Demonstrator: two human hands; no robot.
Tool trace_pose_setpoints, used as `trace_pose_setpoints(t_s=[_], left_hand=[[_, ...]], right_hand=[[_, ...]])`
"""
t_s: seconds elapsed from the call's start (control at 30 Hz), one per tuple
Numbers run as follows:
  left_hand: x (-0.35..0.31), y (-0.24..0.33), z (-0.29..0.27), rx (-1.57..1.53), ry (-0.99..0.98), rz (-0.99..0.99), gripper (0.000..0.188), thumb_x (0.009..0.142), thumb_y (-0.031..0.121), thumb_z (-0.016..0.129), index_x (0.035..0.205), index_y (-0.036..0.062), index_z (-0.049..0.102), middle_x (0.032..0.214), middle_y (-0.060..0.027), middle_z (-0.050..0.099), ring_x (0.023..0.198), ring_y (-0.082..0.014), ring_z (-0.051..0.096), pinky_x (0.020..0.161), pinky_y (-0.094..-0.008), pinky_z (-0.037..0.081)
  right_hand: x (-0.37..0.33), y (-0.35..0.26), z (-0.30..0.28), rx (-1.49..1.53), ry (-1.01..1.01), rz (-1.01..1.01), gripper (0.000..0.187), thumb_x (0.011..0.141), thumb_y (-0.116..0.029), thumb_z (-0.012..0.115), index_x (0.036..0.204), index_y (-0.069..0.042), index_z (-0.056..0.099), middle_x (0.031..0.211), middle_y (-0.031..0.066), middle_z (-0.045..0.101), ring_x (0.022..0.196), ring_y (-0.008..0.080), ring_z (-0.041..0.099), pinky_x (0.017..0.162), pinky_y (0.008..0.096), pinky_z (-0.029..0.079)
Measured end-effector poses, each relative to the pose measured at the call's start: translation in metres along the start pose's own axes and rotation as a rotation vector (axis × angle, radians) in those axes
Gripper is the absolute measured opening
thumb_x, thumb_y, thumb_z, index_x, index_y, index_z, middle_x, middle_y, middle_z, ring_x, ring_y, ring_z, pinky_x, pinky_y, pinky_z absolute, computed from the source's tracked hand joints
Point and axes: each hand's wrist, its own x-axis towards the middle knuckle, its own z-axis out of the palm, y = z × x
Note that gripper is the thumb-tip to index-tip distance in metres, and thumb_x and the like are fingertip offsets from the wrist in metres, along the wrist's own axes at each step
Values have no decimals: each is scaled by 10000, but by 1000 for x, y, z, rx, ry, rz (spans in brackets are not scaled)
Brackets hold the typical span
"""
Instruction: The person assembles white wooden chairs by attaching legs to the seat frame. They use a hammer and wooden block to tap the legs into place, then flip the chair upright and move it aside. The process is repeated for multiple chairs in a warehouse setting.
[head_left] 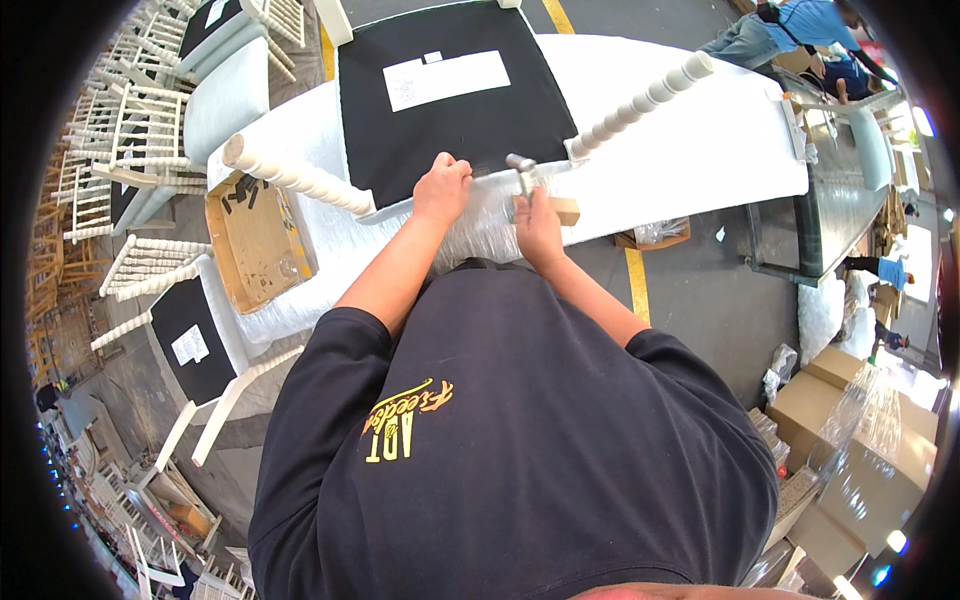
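An upturned chair lies before me with the black cloth of its seat underside [450, 125] facing up. A white printed sheet [447, 80] is fixed on the cloth. Cream turned legs, a left one [300, 185] and a right one [645, 103], stick out from its near corners. My left hand [443, 188] is closed in a pinch over the seat's near edge; anything between the fingers is too small to make out. To its right, my right hand [540, 228] grips a hammer [523, 172], slightly blurred, its metal head above the fist. A small cardboard box [567, 211] sits beside that hand.
The chair rests on a white-covered table [700, 140]. At the left, a shallow cardboard box [252, 270] holds small dark pieces. Other chairs [200, 325] stand on the left. A dark-framed table [815, 215], wrapped cartons [850, 440] and a person in blue [805, 22] are at the right.
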Motion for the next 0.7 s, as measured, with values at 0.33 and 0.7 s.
trace_pose_setpoints(t_s=[0.33, 0.7], left_hand=[[-1, -3, 2, -8, 4, 13, 66, 922, 182, 702, 977, 148, 712, 1046, -69, 628, 910, -326, 711, 787, -478, 585], [-1, -4, 5, 12, 19, 20, 88, 912, 187, 722, 982, 133, 721, 1037, -62, 641, 898, -299, 708, 780, -440, 585]], right_hand=[[0, -16, -2, -112, 26, -25, 226, 1063, -240, 539, 1099, -25, 478, 826, 315, 665, 810, 554, 646, 725, 647, 473], [5, -21, -7, -182, -31, -28, 229, 1060, -220, 550, 1146, -15, 493, 851, 308, 675, 825, 547, 650, 724, 629, 474]])
